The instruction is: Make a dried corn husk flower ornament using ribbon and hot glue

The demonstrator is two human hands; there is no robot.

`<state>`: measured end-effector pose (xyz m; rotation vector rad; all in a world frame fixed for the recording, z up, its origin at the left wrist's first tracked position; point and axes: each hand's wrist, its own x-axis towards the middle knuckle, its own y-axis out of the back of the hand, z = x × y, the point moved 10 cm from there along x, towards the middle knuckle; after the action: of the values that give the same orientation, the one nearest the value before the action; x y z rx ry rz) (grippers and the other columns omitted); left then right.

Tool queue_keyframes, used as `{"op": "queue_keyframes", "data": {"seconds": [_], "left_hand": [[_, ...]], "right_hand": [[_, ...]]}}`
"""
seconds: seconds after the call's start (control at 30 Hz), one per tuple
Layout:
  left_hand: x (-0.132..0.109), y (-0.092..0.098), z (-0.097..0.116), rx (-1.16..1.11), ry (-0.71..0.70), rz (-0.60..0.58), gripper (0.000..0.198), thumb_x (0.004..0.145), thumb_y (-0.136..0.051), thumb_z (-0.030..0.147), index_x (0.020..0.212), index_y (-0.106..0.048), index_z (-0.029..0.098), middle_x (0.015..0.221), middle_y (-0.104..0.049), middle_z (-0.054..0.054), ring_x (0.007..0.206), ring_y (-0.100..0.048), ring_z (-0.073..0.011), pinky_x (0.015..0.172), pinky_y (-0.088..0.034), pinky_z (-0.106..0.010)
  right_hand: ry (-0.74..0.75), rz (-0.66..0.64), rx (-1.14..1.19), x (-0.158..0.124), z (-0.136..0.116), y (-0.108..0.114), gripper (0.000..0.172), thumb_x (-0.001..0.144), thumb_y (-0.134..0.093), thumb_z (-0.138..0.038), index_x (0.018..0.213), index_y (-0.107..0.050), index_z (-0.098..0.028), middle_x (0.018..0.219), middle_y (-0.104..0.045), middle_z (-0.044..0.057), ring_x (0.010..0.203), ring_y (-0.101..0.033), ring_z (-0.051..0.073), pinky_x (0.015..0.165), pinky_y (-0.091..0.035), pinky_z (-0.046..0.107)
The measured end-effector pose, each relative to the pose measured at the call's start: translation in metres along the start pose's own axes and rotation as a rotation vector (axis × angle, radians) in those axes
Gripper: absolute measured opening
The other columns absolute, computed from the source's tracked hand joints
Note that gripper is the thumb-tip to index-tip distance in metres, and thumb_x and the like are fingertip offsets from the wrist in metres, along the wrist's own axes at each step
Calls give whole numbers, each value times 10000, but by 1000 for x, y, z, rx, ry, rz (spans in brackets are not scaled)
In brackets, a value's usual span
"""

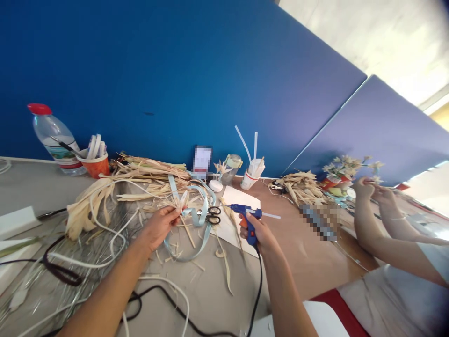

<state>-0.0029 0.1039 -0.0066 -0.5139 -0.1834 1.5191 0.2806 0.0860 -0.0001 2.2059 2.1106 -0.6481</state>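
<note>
My right hand (259, 231) grips a blue hot glue gun (251, 213), whose nozzle points left and whose clear glue stick (272, 216) sticks out behind. A black cord runs down from its handle. With closed fingertips, my left hand (162, 228) pinches a small pale petal-like strip (183, 199), seemingly corn husk. Between the hands lie black-handled scissors (213, 215) and a loose light blue ribbon (205, 238). The nozzle is apart from the strip. Beneath the glue gun, white paper (242, 194) carries thin dry husk strips.
Dried corn husks (150, 168) are heaped at the back. An orange cup (96, 164), a plastic bottle (59, 140), a phone (202, 161) and a paper cup (249, 179) line the blue partition. Cables (115, 243) cross the left side. A co-worker's hands (372, 189) are near husk flowers (345, 167).
</note>
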Motion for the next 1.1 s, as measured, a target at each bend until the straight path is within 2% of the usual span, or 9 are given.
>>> {"op": "queue_keyframes", "data": {"seconds": [0.17, 0.37, 0.47, 0.53, 0.63, 0.73, 0.8, 0.97, 1.1], "left_hand": [[-2, -3, 2, 2, -9, -19, 318, 562, -814, 349, 792, -738, 141, 777, -653, -28, 578, -436, -85, 568, -366, -233], [-4, -6, 4, -3, 1, -28, 339, 549, -821, 359, 789, -741, 133, 735, -634, -21, 577, -435, -81, 573, -374, -222], [-4, -6, 4, -16, -4, -36, 318, 549, -825, 354, 778, -742, 150, 765, -643, -18, 588, -432, -77, 575, -377, -212], [-3, -5, 3, -17, -10, -39, 323, 544, -828, 361, 773, -742, 150, 769, -648, -20, 589, -428, -78, 571, -373, -213], [-2, -7, 3, -7, -15, -61, 328, 537, -832, 374, 753, -741, 145, 772, -651, -23, 592, -427, -81, 572, -368, -217], [-4, -14, 1, 34, -3, -114, 330, 557, -823, 393, 758, -743, 144, 763, -649, -28, 604, -436, -88, 603, -379, -229], [-7, -19, -1, 81, 24, -157, 352, 560, -821, 406, 782, -747, 144, 759, -649, -36, 626, -454, -102, 629, -388, -242], [-12, -29, -7, 216, 37, -296, 321, 608, -788, 416, 766, -740, 141, 737, -640, -47, 655, -473, -131, 615, -366, -250], [-11, -30, -7, 212, 27, -334, 313, 642, -766, 411, 782, -741, 132, 654, -593, -19, 606, -431, -110, 596, -331, -240]], "right_hand": [[-156, 45, 203, 17, 20, 33, 256, 765, -670, -388, 715, -555, -166, 538, -518, -18, 430, -458, 74, 408, -394, 183], [-313, 36, 259, 13, 26, 30, 397, 923, -405, -424, 797, -609, -108, 685, -638, 97, 588, -615, 132, 560, -502, 232], [-292, 78, 53, 2, 20, 38, 415, 897, -424, -451, 787, -628, -107, 737, -657, 119, 639, -640, 160, 618, -509, 266], [-228, 178, -225, -8, 9, 56, 341, 849, -499, -432, 763, -637, -133, 727, -661, 94, 636, -636, 168, 658, -505, 292], [25, 289, -779, -22, -30, 61, 254, 770, -584, -400, 758, -675, -162, 735, -673, 74, 720, -641, 216, 737, -481, 334], [361, 274, -919, -33, -60, 19, 311, 808, -518, -420, 855, -700, -172, 882, -704, 93, 905, -626, 256, 844, -448, 361], [447, 107, -799, -30, -57, -28, 373, 840, -472, -455, 915, -704, -173, 944, -710, 93, 944, -623, 253, 867, -449, 365], [376, -485, -569, -18, -13, -148, 355, 806, -559, -464, 1025, -693, -218, 1056, -690, 42, 1031, -589, 224, 950, -396, 354], [211, -658, -463, -15, 15, -174, 362, 782, -584, -509, 894, -695, -183, 847, -681, 24, 833, -592, 177, 840, -414, 310]]}}
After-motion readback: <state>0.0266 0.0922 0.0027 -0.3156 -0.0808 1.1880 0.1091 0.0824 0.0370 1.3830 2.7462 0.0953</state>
